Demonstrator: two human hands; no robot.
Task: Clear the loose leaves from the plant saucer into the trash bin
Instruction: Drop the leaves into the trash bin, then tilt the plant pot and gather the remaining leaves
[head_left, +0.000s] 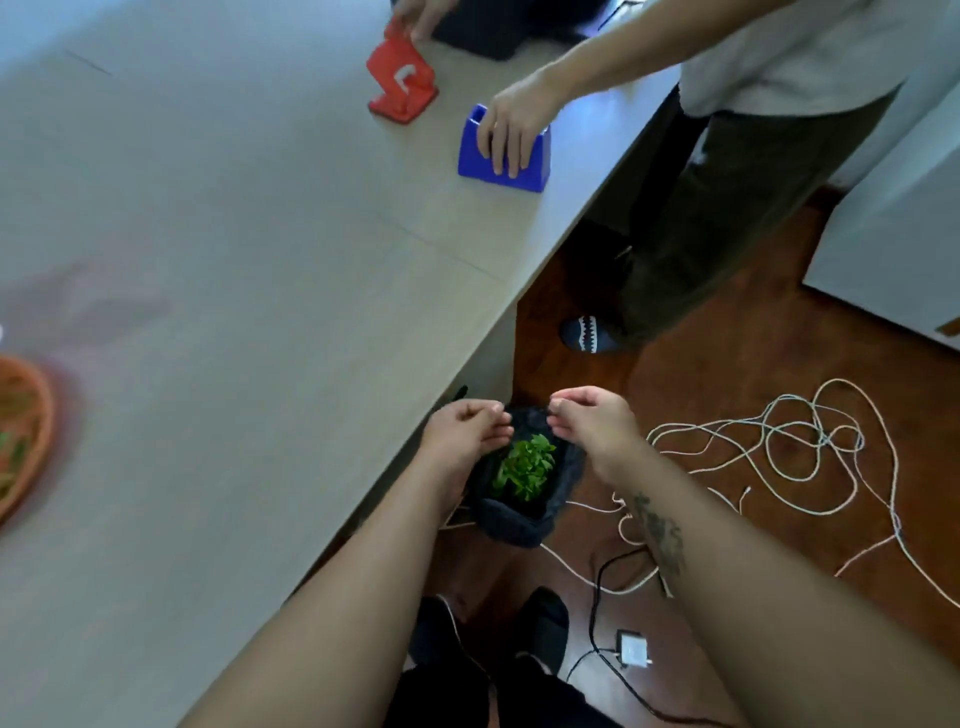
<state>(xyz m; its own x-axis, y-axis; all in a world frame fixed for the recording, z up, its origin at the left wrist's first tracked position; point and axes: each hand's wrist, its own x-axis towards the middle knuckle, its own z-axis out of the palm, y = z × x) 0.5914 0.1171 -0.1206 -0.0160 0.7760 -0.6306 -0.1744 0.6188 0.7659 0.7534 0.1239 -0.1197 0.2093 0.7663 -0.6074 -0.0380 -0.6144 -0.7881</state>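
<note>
A small trash bin (511, 519) lined with a black bag stands on the floor beside the table edge, with a heap of green leaves (524, 465) inside it. My left hand (465, 428) and my right hand (597, 423) hover over the bin's far rim, fingers curled and pinched together; nothing visible is held in either. The terracotta plant saucer (23, 431) lies at the far left edge of the table, blurred, with some green leaves still on it.
Another person stands across the table corner, one hand on a blue holder (501, 156), the other at a red stand (402, 85). White cord (779, 447) loops over the wooden floor to the right; a black cable and adapter (631, 649) lie near my feet.
</note>
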